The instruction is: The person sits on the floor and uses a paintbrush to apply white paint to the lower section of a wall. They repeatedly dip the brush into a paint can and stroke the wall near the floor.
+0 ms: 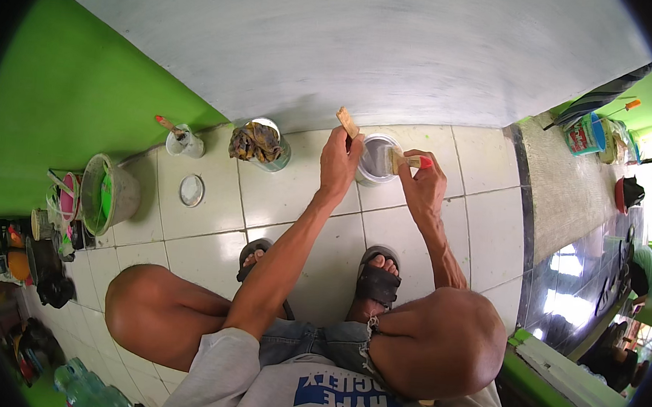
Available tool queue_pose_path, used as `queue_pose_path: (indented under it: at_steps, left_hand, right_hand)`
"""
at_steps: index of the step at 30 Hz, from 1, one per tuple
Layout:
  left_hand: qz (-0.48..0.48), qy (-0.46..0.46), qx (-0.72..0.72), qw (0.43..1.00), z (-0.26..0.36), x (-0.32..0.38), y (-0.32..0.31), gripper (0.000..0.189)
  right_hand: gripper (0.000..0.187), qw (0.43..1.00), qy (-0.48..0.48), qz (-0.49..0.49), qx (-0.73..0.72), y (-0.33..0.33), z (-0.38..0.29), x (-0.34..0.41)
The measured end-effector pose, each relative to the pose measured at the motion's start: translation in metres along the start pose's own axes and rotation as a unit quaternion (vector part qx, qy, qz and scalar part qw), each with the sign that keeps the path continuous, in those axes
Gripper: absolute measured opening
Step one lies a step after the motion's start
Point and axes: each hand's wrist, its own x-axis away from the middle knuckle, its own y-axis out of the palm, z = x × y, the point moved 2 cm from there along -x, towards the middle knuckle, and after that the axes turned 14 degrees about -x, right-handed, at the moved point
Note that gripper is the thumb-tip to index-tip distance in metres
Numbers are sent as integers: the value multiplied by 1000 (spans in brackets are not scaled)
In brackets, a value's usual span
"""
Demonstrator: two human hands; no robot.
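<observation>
My left hand (pixel 339 162) grips a flat wooden stick (pixel 347 122) that points up toward the white-grey painted surface (pixel 336 51). In my right hand (pixel 425 185) is a paintbrush (pixel 414 162) with a red-tipped wooden handle. Its bristles are over the right side of an open can of grey paint (pixel 377 157) standing on the tiles between my hands. Left of the can stands another metal can (pixel 280 154) with a stained, crumpled cloth (pixel 255 142) on top. A clear plastic cup (pixel 186 144) farther left holds a second paintbrush (pixel 169 127).
A round metal lid (pixel 191 190) lies on the tiled floor (pixel 205 223). A large paint-smeared bucket (pixel 122 195) stands by the green wall (pixel 73 84). At right are a furled umbrella (pixel 603 95), a blue bucket (pixel 589 135) and, at the far edge, a person (pixel 646 268).
</observation>
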Motion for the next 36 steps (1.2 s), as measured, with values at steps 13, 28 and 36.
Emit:
queue_pose_path:
  at_steps: [13,28,36]
  left_hand:
    - [-8,-36,-11,999,-11,4,4,36]
    - [-38,-70,91,993,-36,41,6,62]
    - [-56,-59,25,996,-56,55,-15,58]
  right_hand:
    - [36,908,251,129,-310,-27,36,25]
    - [23,714,358,153,-582,-35,62,50]
    - [39,720,194,326,-581,-129,103,9]
